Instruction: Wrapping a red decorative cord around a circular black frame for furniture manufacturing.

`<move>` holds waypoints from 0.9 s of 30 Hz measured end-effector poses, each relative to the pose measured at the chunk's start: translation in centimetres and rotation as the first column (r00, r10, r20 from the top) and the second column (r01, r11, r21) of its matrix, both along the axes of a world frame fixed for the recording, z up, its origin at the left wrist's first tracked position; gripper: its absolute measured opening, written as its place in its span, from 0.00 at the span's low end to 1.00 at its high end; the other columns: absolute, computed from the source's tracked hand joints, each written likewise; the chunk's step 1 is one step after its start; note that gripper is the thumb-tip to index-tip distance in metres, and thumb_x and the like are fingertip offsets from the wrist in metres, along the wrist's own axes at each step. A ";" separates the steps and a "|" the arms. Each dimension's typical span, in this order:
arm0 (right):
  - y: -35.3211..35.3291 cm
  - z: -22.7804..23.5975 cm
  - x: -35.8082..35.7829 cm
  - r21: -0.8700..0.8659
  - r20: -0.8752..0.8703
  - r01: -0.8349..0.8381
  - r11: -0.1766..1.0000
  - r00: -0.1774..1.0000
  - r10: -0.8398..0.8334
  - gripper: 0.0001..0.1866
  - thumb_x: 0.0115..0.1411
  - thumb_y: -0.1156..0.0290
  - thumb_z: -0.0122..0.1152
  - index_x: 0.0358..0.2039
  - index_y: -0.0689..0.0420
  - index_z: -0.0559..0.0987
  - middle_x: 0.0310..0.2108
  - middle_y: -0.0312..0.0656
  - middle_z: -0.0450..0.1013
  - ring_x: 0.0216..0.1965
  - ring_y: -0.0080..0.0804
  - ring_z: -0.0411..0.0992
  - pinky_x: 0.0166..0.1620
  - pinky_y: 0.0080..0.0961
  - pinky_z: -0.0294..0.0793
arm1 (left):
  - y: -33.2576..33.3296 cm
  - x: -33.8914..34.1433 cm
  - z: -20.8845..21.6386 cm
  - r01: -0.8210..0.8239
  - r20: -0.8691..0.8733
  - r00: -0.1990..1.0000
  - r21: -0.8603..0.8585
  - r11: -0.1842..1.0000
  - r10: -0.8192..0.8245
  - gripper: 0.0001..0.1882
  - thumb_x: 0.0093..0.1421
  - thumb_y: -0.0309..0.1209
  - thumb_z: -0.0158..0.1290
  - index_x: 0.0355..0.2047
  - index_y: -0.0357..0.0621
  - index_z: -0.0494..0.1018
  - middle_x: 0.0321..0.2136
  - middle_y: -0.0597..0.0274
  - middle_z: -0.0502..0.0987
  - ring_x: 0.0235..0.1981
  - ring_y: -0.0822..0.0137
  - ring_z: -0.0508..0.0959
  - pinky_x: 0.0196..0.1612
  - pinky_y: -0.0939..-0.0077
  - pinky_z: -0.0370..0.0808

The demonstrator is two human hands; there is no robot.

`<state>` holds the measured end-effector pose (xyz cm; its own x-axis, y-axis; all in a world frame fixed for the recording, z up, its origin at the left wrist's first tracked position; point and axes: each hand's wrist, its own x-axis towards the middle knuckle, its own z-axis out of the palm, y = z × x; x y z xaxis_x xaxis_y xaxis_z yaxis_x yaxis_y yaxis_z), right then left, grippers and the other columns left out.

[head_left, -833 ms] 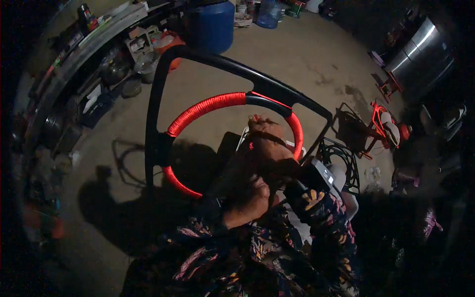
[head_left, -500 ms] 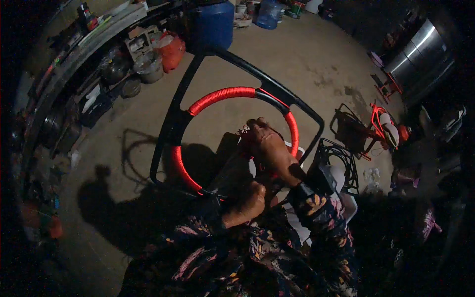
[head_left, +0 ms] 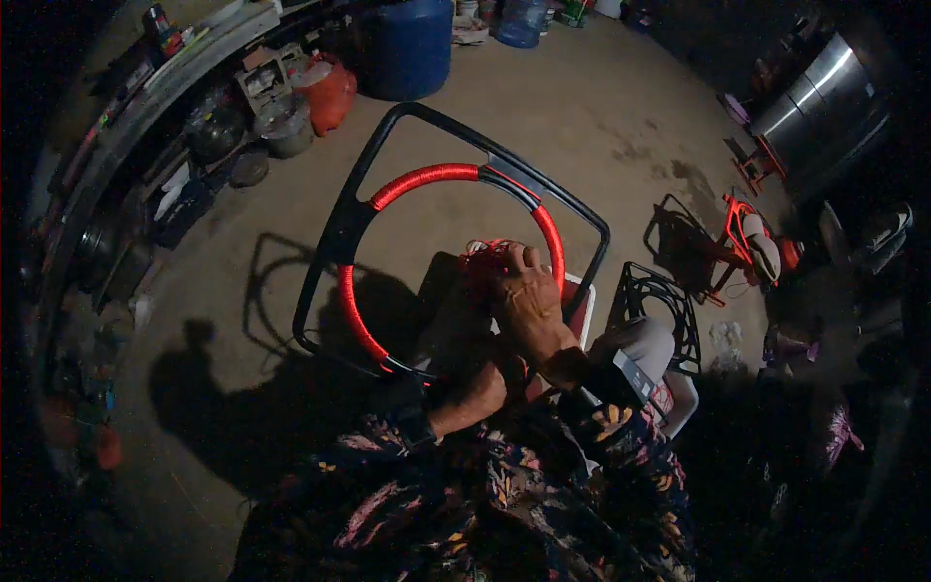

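Observation:
A black four-sided frame with rounded corners stands tilted in front of me. Set inside it is a ring, mostly wound with tight red cord and bare black in places. Within the ring, my right hand is curled over a loose tangle of red cord, close to the ring's right side. Nearer to me, my left hand lies in shadow by the ring's lower edge. Its fingers are hidden, so what they hold does not show.
Several black frames lie to my right, by my knee. Farther right is a red-wound frame with pale things on it. A large blue barrel, an orange bag and a cluttered shelf stand at the far left.
The black frame has shifted slightly left and its right corner has dropped. My right hand has turned more upright, and more of the red cord tangle shows beyond its fingers.

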<state>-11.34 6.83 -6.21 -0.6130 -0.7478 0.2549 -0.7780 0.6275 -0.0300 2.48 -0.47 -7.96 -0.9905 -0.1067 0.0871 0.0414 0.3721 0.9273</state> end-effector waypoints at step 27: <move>1.7 1.6 1.4 0.006 -0.001 -0.014 1.000 1.000 0.014 0.18 0.50 0.71 0.53 0.44 0.59 0.73 0.42 0.48 0.72 0.47 0.44 0.67 0.47 0.36 0.68 | -0.9 -1.3 -0.2 -0.104 -0.232 0.971 -0.181 0.978 0.060 0.14 0.54 0.30 0.55 0.39 0.35 0.73 0.36 0.48 0.75 0.40 0.50 0.75 0.45 0.64 0.69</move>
